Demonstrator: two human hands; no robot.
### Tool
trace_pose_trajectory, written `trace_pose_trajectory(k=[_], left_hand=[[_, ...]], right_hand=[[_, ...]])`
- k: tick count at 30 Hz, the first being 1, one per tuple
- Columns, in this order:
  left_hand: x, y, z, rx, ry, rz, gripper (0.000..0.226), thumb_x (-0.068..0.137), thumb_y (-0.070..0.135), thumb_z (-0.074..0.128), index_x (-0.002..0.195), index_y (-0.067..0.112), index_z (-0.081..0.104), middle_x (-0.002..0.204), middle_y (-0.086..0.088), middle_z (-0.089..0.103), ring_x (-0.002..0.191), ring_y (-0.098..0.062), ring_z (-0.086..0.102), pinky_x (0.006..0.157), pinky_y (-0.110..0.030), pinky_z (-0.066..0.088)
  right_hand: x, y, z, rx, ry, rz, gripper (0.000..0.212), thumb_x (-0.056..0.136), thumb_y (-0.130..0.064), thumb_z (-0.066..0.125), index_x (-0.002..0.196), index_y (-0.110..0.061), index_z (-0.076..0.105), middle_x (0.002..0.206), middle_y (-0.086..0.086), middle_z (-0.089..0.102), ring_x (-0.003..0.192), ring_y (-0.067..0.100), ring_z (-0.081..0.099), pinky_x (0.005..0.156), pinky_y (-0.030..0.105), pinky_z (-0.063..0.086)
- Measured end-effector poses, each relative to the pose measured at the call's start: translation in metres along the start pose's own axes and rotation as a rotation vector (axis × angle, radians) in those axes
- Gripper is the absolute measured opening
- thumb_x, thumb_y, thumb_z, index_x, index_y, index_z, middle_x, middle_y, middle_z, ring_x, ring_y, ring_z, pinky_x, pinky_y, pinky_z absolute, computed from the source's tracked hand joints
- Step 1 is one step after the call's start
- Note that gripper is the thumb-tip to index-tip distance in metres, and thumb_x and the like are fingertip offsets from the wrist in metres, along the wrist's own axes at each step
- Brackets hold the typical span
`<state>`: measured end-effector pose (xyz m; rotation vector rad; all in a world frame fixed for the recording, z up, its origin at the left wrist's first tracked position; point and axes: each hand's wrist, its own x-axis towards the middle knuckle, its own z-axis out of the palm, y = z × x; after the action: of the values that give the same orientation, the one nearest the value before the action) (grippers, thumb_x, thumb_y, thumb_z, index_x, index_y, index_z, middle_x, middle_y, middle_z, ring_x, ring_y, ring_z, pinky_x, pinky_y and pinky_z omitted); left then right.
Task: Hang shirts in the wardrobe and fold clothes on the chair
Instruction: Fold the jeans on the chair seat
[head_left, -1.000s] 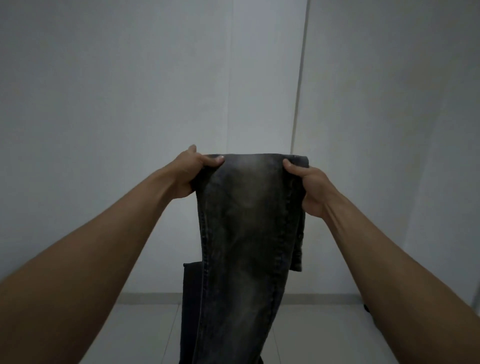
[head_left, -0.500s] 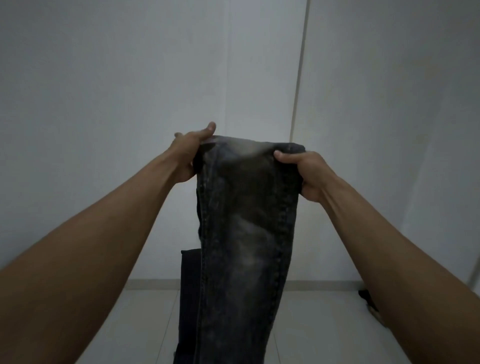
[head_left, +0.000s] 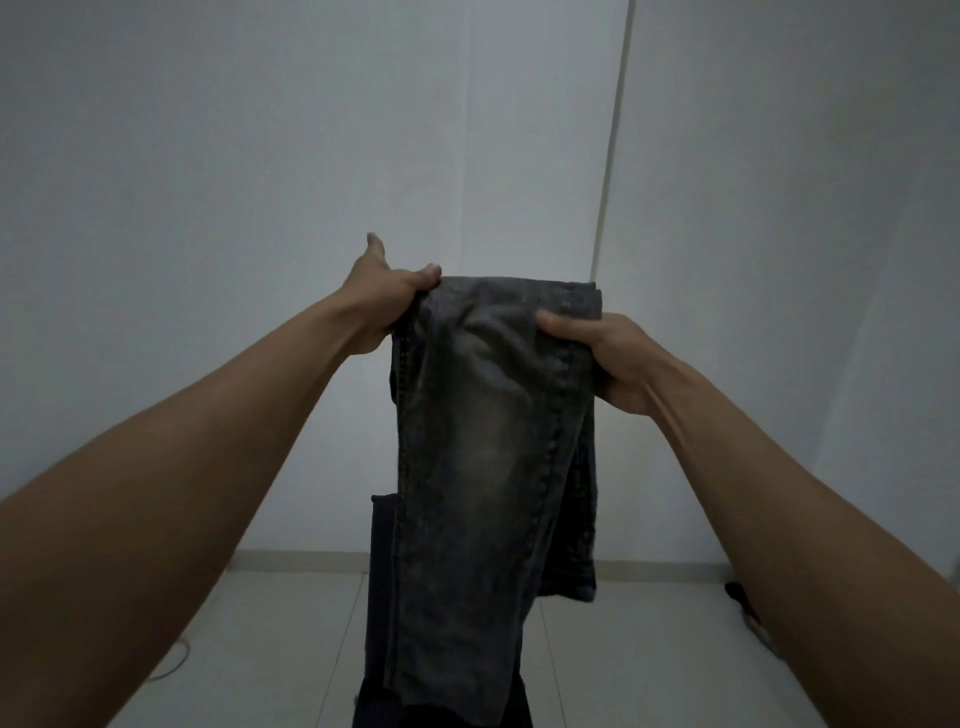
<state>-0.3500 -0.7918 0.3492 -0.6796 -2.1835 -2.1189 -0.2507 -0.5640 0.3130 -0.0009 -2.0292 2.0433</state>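
A pair of faded dark grey jeans hangs in the air in front of me, doubled over at the top. My left hand pinches its upper left corner, with one finger sticking up. My right hand grips the right side a little below the fold, thumb on the front. A shorter flap of the jeans hangs behind on the right. Behind the jeans stands a dark upright shape, perhaps the chair's back; most of it is hidden.
Plain white walls meet at a corner line straight ahead. Pale floor tiles lie below. A thin cord curls on the floor at left, and a small dark object lies by my right forearm.
My right hand has slid down the right edge of the jeans. The fold has come lower again, and my left hand has shifted its pinch, one finger now raised.
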Motion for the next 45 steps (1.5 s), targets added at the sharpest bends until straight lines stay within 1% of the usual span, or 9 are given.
trace_pose_trajectory(k=[2, 4, 6, 10, 13, 19, 27, 35, 45], left_hand=[[0.003, -0.004, -0.003, -0.057, -0.069, -0.075, 0.090, 0.097, 0.031, 0.064, 0.159, 0.017, 0.001, 0.146, -0.013, 0.044, 0.110, -0.020, 0.057, 0.091, -0.036, 0.053], [-0.007, -0.003, -0.001, -0.009, -0.293, -0.146, 0.066, 0.096, 0.039, 0.063, 0.149, 0.008, 0.038, 0.113, -0.010, 0.061, 0.093, -0.018, 0.065, 0.076, -0.034, 0.056], [-0.005, -0.006, 0.000, -0.015, -0.308, -0.129, 0.082, 0.090, 0.026, 0.072, 0.154, 0.007, 0.025, 0.122, -0.010, 0.059, 0.099, -0.019, 0.066, 0.078, -0.036, 0.057], [0.000, -0.011, 0.007, -0.135, -0.013, -0.003, 0.109, 0.089, 0.014, 0.074, 0.159, 0.024, -0.009, 0.161, -0.011, 0.027, 0.108, -0.018, 0.057, 0.088, -0.034, 0.055], [-0.002, -0.011, 0.010, -0.228, -0.178, -0.068, 0.111, 0.092, 0.009, 0.069, 0.156, 0.029, -0.020, 0.153, -0.008, 0.036, 0.103, -0.019, 0.062, 0.077, -0.036, 0.056], [0.002, -0.006, 0.011, -0.110, -0.070, 0.070, 0.107, 0.087, -0.003, 0.070, 0.159, 0.033, -0.001, 0.163, -0.017, 0.017, 0.128, -0.028, 0.045, 0.102, -0.042, 0.049], [0.006, -0.007, 0.003, -0.041, -0.159, 0.096, 0.102, 0.082, -0.015, 0.065, 0.159, 0.032, 0.017, 0.154, -0.020, 0.033, 0.121, -0.035, 0.058, 0.097, -0.044, 0.055], [0.004, -0.005, 0.016, -0.011, -0.002, 0.154, 0.096, 0.077, -0.003, 0.080, 0.154, 0.025, 0.031, 0.115, -0.018, 0.068, 0.103, -0.026, 0.070, 0.095, -0.042, 0.056], [0.006, 0.007, 0.007, 0.077, -0.070, 0.172, 0.064, 0.079, -0.012, 0.073, 0.130, 0.022, 0.057, 0.115, -0.026, 0.064, 0.102, -0.033, 0.069, 0.086, -0.039, 0.060]], right_hand=[[0.005, -0.003, 0.001, -0.001, 0.081, -0.037, 0.037, 0.080, -0.016, 0.082, 0.111, 0.002, 0.072, 0.106, 0.015, 0.077, 0.102, 0.033, 0.073, 0.084, 0.039, 0.061], [0.009, -0.005, 0.001, 0.093, 0.156, -0.044, 0.032, 0.085, -0.020, 0.079, 0.110, 0.000, 0.073, 0.103, 0.016, 0.077, 0.100, 0.033, 0.074, 0.082, 0.040, 0.061], [0.008, -0.003, -0.001, 0.140, 0.131, -0.017, 0.037, 0.087, -0.026, 0.077, 0.114, -0.001, 0.072, 0.107, 0.016, 0.076, 0.100, 0.031, 0.074, 0.082, 0.041, 0.061], [0.004, 0.000, 0.003, 0.007, 0.064, 0.014, 0.033, 0.081, -0.016, 0.081, 0.110, -0.003, 0.073, 0.103, 0.010, 0.078, 0.093, 0.025, 0.075, 0.071, 0.033, 0.061], [0.009, -0.007, 0.005, 0.130, 0.182, -0.047, 0.027, 0.084, -0.015, 0.080, 0.107, -0.002, 0.074, 0.099, 0.012, 0.078, 0.087, 0.024, 0.076, 0.068, 0.033, 0.062], [0.012, -0.008, 0.008, 0.081, 0.147, -0.037, 0.030, 0.084, -0.021, 0.080, 0.106, -0.002, 0.074, 0.108, 0.014, 0.077, 0.098, 0.029, 0.075, 0.088, 0.041, 0.060], [0.020, -0.021, 0.002, -0.039, 0.176, -0.154, 0.018, 0.089, 0.002, 0.069, 0.106, -0.003, 0.074, 0.096, 0.013, 0.078, 0.091, 0.030, 0.076, 0.074, 0.035, 0.061], [0.023, -0.027, 0.002, 0.071, 0.487, -0.115, 0.023, 0.069, -0.011, 0.091, 0.088, -0.005, 0.077, 0.086, 0.010, 0.078, 0.078, 0.027, 0.077, 0.072, 0.043, 0.064], [0.016, -0.016, -0.004, 0.117, 0.272, -0.171, 0.034, 0.080, 0.006, 0.075, 0.111, -0.007, 0.073, 0.101, 0.011, 0.078, 0.088, 0.024, 0.076, 0.077, 0.039, 0.063]])
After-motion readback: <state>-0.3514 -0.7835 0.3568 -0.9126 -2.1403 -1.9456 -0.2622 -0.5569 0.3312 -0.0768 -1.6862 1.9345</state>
